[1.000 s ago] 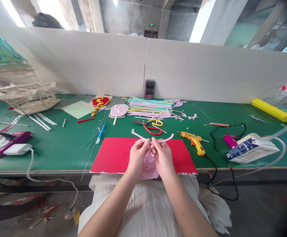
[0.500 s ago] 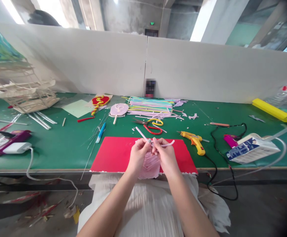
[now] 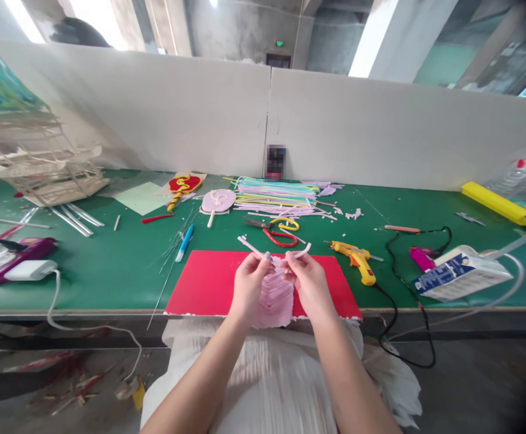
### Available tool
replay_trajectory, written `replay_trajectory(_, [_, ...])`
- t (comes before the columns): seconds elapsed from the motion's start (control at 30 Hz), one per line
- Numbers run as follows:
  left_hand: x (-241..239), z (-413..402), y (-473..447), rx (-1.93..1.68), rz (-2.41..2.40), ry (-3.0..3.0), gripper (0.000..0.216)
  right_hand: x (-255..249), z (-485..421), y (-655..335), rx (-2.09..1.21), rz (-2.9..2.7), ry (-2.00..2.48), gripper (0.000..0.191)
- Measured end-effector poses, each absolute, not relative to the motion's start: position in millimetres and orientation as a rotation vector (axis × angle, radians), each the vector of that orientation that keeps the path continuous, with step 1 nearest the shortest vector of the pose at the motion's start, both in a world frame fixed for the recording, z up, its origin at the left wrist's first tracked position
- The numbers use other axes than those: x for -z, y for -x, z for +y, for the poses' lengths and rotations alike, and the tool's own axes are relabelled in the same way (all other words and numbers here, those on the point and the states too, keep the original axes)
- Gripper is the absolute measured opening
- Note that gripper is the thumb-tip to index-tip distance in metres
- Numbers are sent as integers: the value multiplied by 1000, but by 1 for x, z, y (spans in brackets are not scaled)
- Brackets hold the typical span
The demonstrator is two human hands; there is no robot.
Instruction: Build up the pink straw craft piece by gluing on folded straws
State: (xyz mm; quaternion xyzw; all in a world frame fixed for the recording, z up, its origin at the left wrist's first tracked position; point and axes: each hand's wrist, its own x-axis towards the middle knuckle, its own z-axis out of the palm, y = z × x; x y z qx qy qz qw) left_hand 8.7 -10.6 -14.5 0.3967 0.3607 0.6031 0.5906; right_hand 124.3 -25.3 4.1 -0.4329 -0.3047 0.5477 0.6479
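My left hand (image 3: 250,278) pinches a thin pale pink strip (image 3: 246,242), whose end points up to the left. In the fingers of my right hand (image 3: 305,278) is a pale pink strip (image 3: 306,248) with its end tilted up to the right. Whether both ends belong to one strip cannot be seen. Beneath the hands lies a pink ridged piece (image 3: 274,301) of strips set in a V pattern. It rests on a red board (image 3: 208,280) at the table's front edge and reaches slightly over that edge.
Behind the board are scissors (image 3: 282,235) with red and yellow handles and a bundle of coloured strips (image 3: 276,193). A yellow glue gun (image 3: 355,259) with a black cord lies to the right, near a carton (image 3: 466,276). To the left are a blue pen (image 3: 184,243) and thin wires (image 3: 165,283).
My hands have moved slightly apart, uncovering more of the pink ridged piece between them. The left strip end has shifted left; the right one now slants more upward.
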Motion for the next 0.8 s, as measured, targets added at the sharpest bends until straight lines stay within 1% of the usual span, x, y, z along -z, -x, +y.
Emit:
replay_trajectory(0.23, [7, -10, -3, -1457, 763, -758, 29, -5, -26, -127, -1160, -679, 1005, 35])
replay_trajectory(0.4, [3, -11, -4, -1439, 662, -634, 34, -2, -25, -128, -1126, -642, 995, 33])
replay_trajectory(0.6, [6, -12, -5, -1394, 853, -980, 38, -7, -26, -131, -1090, -692, 975, 29])
replay_trajectory(0.8, [7, -15, -5, -1374, 998, -1139, 31, -5, -26, -128, -1067, -756, 997, 28])
